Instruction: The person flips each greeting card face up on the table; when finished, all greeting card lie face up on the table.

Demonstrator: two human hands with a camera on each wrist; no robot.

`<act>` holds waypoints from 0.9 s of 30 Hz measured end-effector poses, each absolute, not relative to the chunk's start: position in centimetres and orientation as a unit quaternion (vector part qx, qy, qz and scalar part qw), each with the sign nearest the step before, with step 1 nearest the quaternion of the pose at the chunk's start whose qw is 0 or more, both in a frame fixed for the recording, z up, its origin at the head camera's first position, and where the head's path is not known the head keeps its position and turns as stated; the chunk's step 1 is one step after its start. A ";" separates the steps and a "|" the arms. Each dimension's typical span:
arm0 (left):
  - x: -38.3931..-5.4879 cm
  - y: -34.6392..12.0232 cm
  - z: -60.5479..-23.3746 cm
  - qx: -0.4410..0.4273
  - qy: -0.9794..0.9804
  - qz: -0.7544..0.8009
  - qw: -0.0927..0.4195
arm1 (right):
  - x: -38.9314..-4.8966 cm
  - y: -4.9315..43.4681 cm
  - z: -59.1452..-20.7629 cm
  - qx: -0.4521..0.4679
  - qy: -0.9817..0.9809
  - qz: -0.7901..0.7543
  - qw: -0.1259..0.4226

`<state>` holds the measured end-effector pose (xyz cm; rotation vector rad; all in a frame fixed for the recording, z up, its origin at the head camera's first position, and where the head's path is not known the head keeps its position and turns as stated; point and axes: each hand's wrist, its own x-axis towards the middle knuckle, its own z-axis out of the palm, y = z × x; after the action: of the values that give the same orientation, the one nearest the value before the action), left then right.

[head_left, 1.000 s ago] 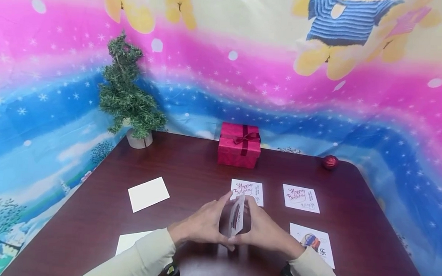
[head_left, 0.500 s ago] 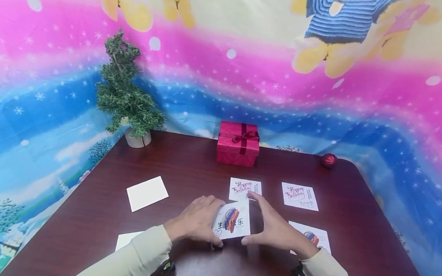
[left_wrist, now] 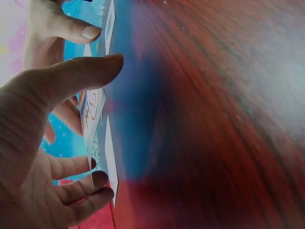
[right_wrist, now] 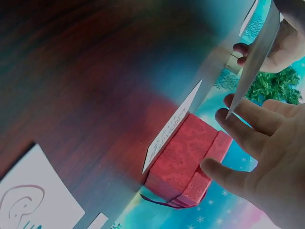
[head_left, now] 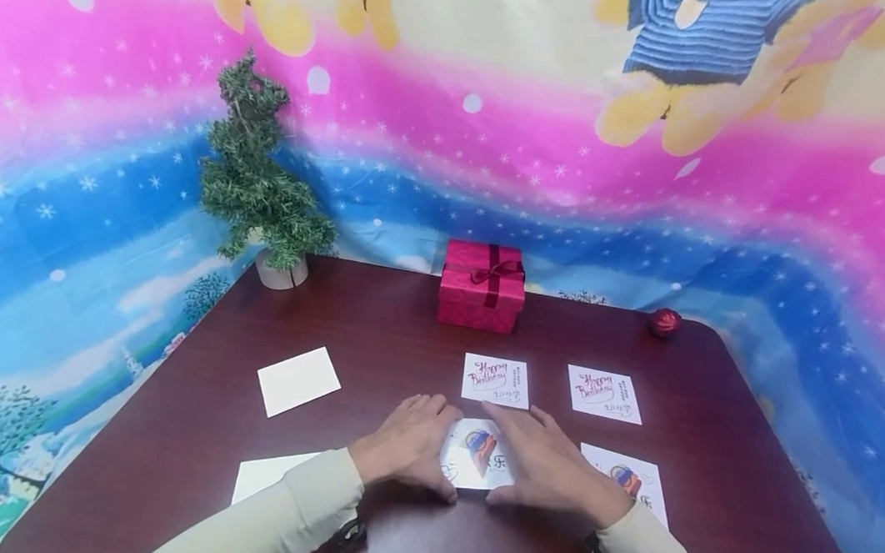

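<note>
Between my two hands, above the table, is a white birthday card [head_left: 474, 455] with a coloured drawing and black characters. My left hand [head_left: 413, 444] holds its left side, thumb on the near edge and fingers on the far edge. From the other side my right hand [head_left: 553, 466] spans the card's right side in the same way; its fingertips [right_wrist: 228, 114] touch the card's edge. In the left wrist view the card [left_wrist: 90, 117] shows nearly edge-on, slightly bent. Two "Happy Birthday" cards [head_left: 495, 381] lie beyond the hands. Another drawing card [head_left: 630, 480] is partly hidden by the right forearm.
Two blank white cards [head_left: 299, 381] lie on the left of the dark wooden table [head_left: 379, 332]; a sleeve partly covers the nearer one. A red gift box [head_left: 480, 299] stands at the back, with a small potted tree [head_left: 260, 167] to its left and a red ball [head_left: 664, 323] at right.
The card was upright and edge-on between the hands, then turned its drawn face toward me on the left hand's side. Now it lies flatter, and the right hand has closed in on it.
</note>
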<state>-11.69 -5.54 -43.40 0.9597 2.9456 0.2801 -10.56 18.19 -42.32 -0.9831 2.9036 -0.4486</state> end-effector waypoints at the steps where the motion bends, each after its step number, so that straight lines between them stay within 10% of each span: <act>1: -11.8 -5.3 -43.4 0.309 0.947 0.089 0.016 | -10.6 18.3 -42.3 -0.319 0.937 -0.141 0.019; 27: -14.6 -2.0 -44.0 0.303 0.946 0.073 0.084 | -11.5 20.6 -44.1 -0.283 0.950 -0.126 0.031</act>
<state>-14.59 -1.96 -43.95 0.9046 2.8251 0.2179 -11.53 20.61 -44.09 -0.8713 2.9272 -0.3878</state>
